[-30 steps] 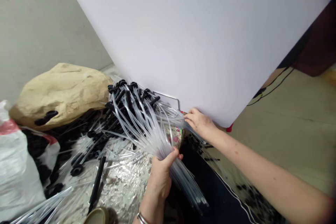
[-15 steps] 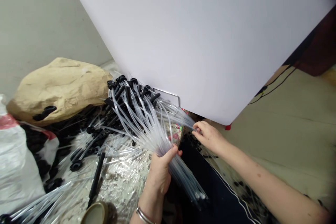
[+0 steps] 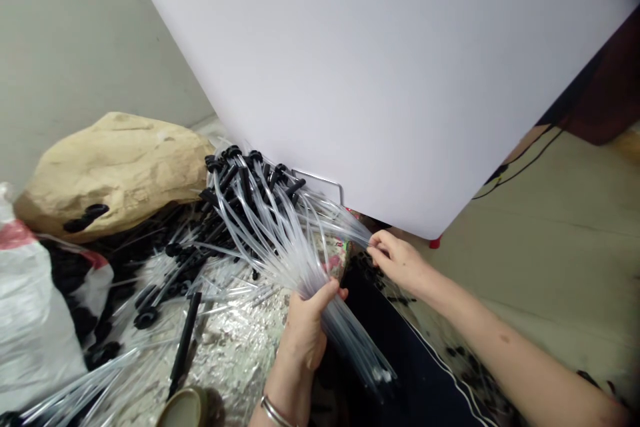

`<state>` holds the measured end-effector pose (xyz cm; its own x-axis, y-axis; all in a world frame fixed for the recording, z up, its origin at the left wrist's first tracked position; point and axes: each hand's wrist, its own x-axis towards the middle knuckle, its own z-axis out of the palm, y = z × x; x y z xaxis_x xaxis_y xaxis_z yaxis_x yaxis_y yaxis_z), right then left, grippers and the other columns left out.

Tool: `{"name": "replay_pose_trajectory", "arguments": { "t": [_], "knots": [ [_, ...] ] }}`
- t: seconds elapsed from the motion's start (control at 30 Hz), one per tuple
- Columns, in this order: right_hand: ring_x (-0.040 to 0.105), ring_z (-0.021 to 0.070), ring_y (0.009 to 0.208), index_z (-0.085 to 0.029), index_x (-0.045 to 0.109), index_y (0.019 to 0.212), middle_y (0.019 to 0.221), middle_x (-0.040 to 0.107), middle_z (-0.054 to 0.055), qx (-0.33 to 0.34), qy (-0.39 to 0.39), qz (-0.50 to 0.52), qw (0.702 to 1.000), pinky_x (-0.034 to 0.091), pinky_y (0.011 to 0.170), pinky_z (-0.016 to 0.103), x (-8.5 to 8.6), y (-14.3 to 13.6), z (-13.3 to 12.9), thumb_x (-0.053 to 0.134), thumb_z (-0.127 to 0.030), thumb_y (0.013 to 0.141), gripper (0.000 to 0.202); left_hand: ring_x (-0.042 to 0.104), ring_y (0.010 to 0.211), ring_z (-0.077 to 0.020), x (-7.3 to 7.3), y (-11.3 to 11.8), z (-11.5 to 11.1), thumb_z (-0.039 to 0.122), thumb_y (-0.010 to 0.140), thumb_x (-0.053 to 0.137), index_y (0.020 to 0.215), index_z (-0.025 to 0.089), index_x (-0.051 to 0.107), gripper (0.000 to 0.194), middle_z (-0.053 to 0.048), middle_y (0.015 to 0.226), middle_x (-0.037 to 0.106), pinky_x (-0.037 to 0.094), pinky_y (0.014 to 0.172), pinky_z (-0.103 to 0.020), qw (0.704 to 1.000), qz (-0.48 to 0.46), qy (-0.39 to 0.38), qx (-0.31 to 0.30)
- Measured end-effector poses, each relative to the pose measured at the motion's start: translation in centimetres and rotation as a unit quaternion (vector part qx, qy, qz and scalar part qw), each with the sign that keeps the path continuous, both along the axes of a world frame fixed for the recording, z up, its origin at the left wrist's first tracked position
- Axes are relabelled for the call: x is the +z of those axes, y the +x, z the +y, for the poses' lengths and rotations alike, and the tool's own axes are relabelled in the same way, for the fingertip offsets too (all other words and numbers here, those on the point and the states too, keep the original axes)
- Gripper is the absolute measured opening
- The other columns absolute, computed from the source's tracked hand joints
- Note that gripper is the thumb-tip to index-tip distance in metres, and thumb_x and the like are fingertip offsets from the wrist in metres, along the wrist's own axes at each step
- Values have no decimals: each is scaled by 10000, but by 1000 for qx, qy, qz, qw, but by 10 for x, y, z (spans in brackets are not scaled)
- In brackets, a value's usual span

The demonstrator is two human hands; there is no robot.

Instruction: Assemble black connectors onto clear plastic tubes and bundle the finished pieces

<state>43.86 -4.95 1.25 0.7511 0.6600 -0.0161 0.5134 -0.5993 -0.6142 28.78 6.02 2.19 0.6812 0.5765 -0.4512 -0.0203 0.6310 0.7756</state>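
Note:
A thick bundle of clear plastic tubes (image 3: 295, 257) runs through my left hand (image 3: 310, 320), whose fingers are wrapped round it. Its free ends hang low over dark clothing. At the far end of the bundle, black fittings (image 3: 235, 167) crowd together above the pile. My right hand (image 3: 397, 257), further right, pinches the ends of a smaller strand of clear tubes (image 3: 345, 220) that stretches back to the same pile. How many tubes it holds cannot be made out.
A large white panel (image 3: 360, 67) slants overhead, with a metal wire handle (image 3: 320, 183) below. Left lie a tan sack (image 3: 120, 167) and a white woven bag (image 3: 30, 313) of black parts. Loose tubes, a black rod (image 3: 185, 340) and a round container (image 3: 183, 410) rest on crinkled clear sheeting (image 3: 235, 360).
Almost nothing differs. Both hands keep their grips, and the right hand sits very slightly further right.

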Motion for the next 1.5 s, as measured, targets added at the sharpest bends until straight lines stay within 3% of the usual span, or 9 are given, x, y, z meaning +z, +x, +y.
{"name": "replay_pose_trajectory", "arguments": {
  "t": [0.27,0.4,0.57,0.73,0.87,0.97,1.07,1.2,1.5],
  "knots": [
    [594,149,740,-190,549,1009,836,650,32,99,48,97,989,410,635,240,15,-48,-4,353,-270,897,239,654,675,-151,3,0,-1,155,613,764,827,133,657,241,-19,705,683,532,715,-278,999,-21,-24,8],
    [628,192,865,-169,535,1059,980,662,87,116,-42,55,991,423,719,274,15,-72,1,316,-199,912,265,662,842,-199,4,-1,-1,169,658,725,871,125,684,222,-79,890,724,500,825,-311,998,-60,-14,-22],
    [626,226,925,-121,550,1083,992,658,126,157,-116,-7,981,433,773,307,17,-82,7,251,-163,936,336,655,867,-218,3,-3,1,220,674,719,873,126,700,221,-96,917,728,481,836,-321,996,-68,3,-49],
    [592,226,947,-112,590,1038,988,646,123,178,-76,-31,981,429,841,341,13,-80,3,295,-161,924,320,657,816,-216,1,-2,0,218,648,742,812,122,687,199,-95,847,727,499,771,-319,998,-51,6,-33],
    [587,176,837,-166,638,889,869,638,64,177,2,7,984,453,770,295,9,-73,-7,330,-208,923,313,650,702,-173,0,0,-1,217,660,736,788,121,666,174,-60,723,708,506,682,-276,999,-40,6,-24],
    [588,144,788,-196,634,835,830,621,31,119,73,41,989,467,730,264,-3,-59,-13,336,-249,921,314,632,631,-145,0,2,-2,215,651,747,756,119,656,169,-27,627,671,513,675,-267,999,-37,11,-7],
    [584,156,925,-186,592,1027,1006,601,67,40,120,-13,992,469,839,295,-22,-38,-12,348,-214,897,277,607,571,-121,1,3,-2,201,610,776,728,108,656,192,-1,567,634,528,742,-302,1000,-24,16,10],
    [550,184,1044,-179,525,1171,1131,545,107,17,112,-65,991,438,930,347,-40,-15,2,314,-158,886,355,585,541,-107,2,3,-2,189,592,787,720,106,658,200,14,549,614,538,771,-321,999,-24,20,15],
    [579,195,971,-144,540,1141,1157,529,112,2,64,-83,995,480,861,329,-38,-13,5,353,-158,876,324,598,565,-100,3,3,-1,144,594,785,957,109,660,386,-19,732,672,552,768,-328,1000,-18,3,22]
  ]
}}
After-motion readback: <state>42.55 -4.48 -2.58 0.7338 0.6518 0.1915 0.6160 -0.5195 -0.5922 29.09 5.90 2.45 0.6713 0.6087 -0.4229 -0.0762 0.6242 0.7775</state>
